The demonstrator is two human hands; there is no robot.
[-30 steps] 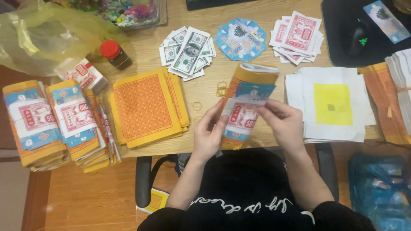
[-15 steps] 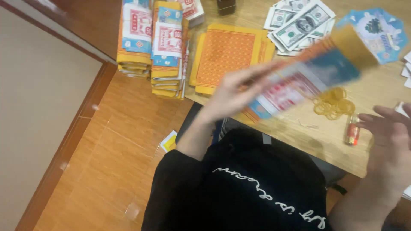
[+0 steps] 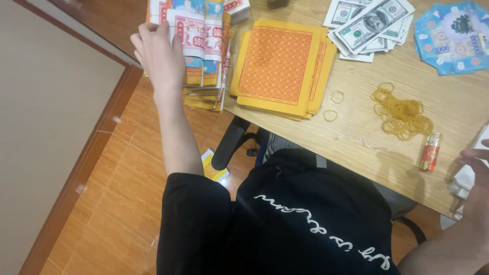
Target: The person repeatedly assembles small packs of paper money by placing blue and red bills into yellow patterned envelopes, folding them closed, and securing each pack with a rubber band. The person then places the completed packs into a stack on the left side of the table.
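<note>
Head view: half a second ago the left hand swung a banded bundle across; now it rests on the stacks at the table's left edge, the hand flat against it, fingers loosely spread. The bundle is orange-edged, with red, white and blue printed wraps. The right hand, half out of frame, touches white sheets; its grip cannot be told.

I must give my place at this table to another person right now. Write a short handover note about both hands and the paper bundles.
Left hand: flat on the banded paper bundles stacked at the table's left end.
Right hand: at the right edge, partly out of view; grip unclear.
Done: several bundles lie stacked.
Left: loose orange sheets, play banknotes, blue octagonal papers and rubber bands lie unbundled. A small red bottle lies nearby.
</note>
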